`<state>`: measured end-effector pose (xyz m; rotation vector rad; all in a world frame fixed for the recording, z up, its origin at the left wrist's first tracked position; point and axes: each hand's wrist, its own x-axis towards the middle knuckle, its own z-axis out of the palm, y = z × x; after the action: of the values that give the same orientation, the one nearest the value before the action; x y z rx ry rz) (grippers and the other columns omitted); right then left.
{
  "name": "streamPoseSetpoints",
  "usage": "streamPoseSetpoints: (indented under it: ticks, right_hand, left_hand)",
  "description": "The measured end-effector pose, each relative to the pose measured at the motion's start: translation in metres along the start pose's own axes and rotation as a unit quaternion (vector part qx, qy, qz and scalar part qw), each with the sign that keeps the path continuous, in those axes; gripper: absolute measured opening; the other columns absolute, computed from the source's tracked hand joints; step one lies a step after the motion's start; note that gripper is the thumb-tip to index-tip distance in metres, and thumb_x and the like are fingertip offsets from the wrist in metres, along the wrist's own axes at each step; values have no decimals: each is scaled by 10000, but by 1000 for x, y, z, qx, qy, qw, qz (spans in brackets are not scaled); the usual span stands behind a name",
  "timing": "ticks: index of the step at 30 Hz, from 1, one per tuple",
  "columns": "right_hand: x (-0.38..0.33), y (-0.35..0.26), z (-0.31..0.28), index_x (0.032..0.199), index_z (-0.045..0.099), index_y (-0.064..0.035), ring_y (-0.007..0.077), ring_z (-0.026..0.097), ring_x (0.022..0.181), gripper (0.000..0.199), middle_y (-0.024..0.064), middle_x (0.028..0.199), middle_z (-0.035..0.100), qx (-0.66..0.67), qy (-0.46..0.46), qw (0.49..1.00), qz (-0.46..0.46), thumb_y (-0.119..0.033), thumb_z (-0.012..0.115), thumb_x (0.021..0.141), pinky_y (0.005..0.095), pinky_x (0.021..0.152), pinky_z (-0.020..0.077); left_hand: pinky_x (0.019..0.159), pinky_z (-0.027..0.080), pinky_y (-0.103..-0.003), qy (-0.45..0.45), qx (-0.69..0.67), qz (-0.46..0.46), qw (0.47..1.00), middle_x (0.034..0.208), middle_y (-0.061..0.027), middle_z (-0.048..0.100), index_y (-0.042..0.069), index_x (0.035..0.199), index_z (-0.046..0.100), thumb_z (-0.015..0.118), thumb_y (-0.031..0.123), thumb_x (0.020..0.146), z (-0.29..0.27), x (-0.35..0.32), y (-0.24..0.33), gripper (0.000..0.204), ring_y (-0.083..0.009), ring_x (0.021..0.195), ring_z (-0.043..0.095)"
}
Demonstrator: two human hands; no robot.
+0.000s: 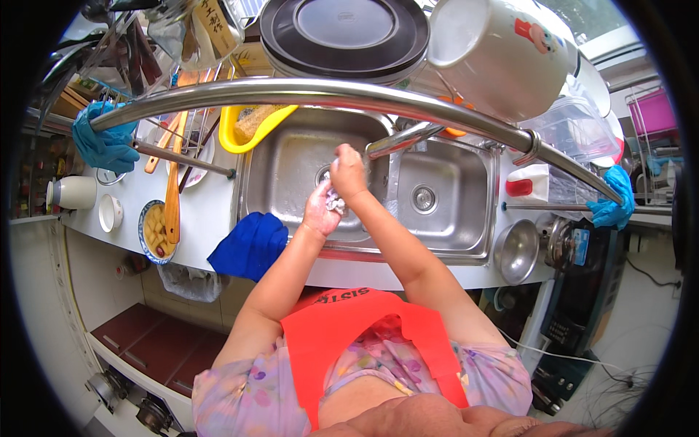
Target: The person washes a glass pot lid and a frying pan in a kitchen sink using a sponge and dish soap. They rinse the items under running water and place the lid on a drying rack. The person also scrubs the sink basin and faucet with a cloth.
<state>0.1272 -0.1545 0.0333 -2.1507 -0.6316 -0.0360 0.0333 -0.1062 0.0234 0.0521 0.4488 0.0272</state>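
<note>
Both of my hands are over the left basin of a steel double sink (pixel 273 175). My left hand (pixel 319 213) is turned palm up, fingers curled around a crumpled whitish clump (pixel 334 202); its kind is not clear. Just beyond, my right hand (pixel 348 173) is closed, its fingers curled in close to the left fingertips. Whether it grips anything is hidden. To the right of the hands, the metal faucet spout (pixel 404 140) reaches over the left basin. A drain (pixel 322 173) is partly covered by the hands.
A steel rail (pixel 320 90) arches across above the sink, blue gloves (pixel 105 138) on its left end. A yellow caddy (pixel 231 131) holds a sponge. A blue cloth (pixel 251 246) hangs over the front edge. At left stands a bowl of cut food (pixel 156 231); at right, a steel bowl (pixel 517 251).
</note>
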Motion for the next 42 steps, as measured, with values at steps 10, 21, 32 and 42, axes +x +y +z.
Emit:
streamPoseSetpoints:
  ticks: [10,21,32,42]
  right_hand:
    - [-24,17,-21,935,521,-29,387,552,912,173,193,897,582,-45,-20,998,27,-60,545,767,476,780,439]
    - [-29,116,-168,858,517,-70,181,468,558,346,29,655,475,599,126,605,510,-396,448,948,341,572,450]
    - [146,156,-225,1064,551,-65,174,594,875,253,50,946,615,567,68,766,295,-261,513,909,356,750,496]
    - [-14,83,-156,943,559,-36,113,567,770,71,65,851,599,286,43,946,149,-73,533,888,245,692,478]
  left_hand:
    - [948,444,-437,118,117,-1,986,1159,-117,586,22,1223,485,386,231,969,-20,-14,-9,344,-288,1053,579]
    - [999,402,-473,42,77,61,994,1266,-169,516,-14,1289,424,350,248,976,-12,-28,35,414,-329,1156,511]
    - [986,420,-466,32,104,32,994,1262,-167,519,-17,1291,419,351,227,975,6,-27,15,405,-321,1136,530]
    - [1009,401,-459,11,51,53,997,1281,-157,506,19,1303,414,348,277,983,11,-9,4,417,-312,1175,503]
